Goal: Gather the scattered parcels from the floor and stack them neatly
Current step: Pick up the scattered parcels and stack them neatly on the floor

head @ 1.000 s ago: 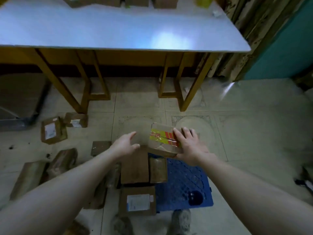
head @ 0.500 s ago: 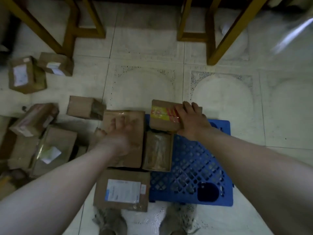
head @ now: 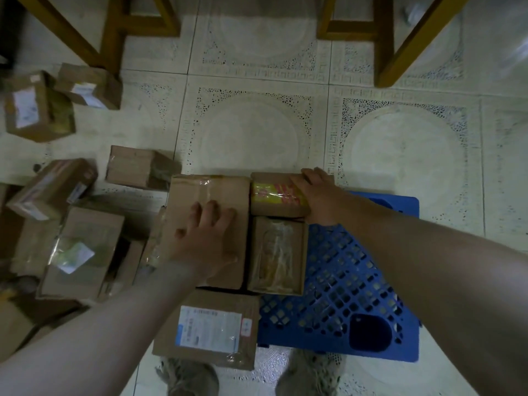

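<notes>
A blue plastic pallet (head: 357, 284) lies on the tiled floor in front of me. On its left part sit several brown parcels: a large taped one (head: 217, 195), a narrow one (head: 275, 252), a labelled one (head: 208, 330) nearest me, and a small one with a yellow and red label (head: 274, 195) at the far edge. My right hand (head: 320, 195) grips the right end of the yellow-labelled parcel. My left hand (head: 205, 238) rests flat with spread fingers on the large taped parcel.
More brown parcels lie scattered on the floor to the left (head: 77, 252), (head: 51, 187), (head: 137, 167), (head: 34, 107), (head: 88, 87). Wooden table legs (head: 400, 47) stand at the far side. My feet (head: 308, 375) are at the pallet's near edge.
The view tilted down from the table to the floor. My right hand lowered the yellow-labelled parcel onto the pallet's far edge. My left hand came down onto the large taped parcel.
</notes>
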`<state>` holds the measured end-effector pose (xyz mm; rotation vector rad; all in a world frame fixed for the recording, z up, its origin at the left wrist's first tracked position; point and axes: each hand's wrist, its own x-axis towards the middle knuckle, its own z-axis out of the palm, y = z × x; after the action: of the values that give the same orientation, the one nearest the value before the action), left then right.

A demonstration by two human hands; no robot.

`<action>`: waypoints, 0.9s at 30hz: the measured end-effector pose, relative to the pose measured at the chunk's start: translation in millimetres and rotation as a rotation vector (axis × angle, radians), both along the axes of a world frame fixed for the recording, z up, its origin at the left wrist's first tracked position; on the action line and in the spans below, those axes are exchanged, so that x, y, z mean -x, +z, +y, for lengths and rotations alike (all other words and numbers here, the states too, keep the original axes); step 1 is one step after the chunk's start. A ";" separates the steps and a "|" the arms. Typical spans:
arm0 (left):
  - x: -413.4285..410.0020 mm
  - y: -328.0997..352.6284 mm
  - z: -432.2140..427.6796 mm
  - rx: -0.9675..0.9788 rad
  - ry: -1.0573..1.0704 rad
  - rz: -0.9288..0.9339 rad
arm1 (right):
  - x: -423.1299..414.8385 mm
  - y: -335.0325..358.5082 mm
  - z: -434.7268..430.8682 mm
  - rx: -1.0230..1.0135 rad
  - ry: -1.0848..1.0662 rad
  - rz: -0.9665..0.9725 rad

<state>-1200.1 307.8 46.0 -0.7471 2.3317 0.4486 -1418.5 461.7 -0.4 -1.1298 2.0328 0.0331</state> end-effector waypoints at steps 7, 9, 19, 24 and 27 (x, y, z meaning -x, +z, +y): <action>-1.1 -3.0 0.3 -0.013 0.008 0.000 | -11.3 -5.1 1.1 -0.170 -0.005 -0.028; -1.2 -1.5 0.8 -0.028 0.014 -0.007 | -19.6 -3.7 5.5 -0.186 -0.038 -0.009; -1.8 4.7 -0.4 -0.051 -0.007 -0.033 | -58.7 -2.9 6.5 -0.139 0.085 0.133; -0.8 2.5 -3.8 -0.059 -0.005 -0.036 | -63.9 1.2 3.2 -0.124 0.082 0.189; -9.4 8.7 -10.0 -0.054 -0.011 -0.030 | -71.9 25.4 0.9 -0.147 0.002 0.133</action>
<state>-1190.7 297.8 54.7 -0.7104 2.2858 0.4905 -1346.6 462.5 25.0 -1.0616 2.1085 0.2611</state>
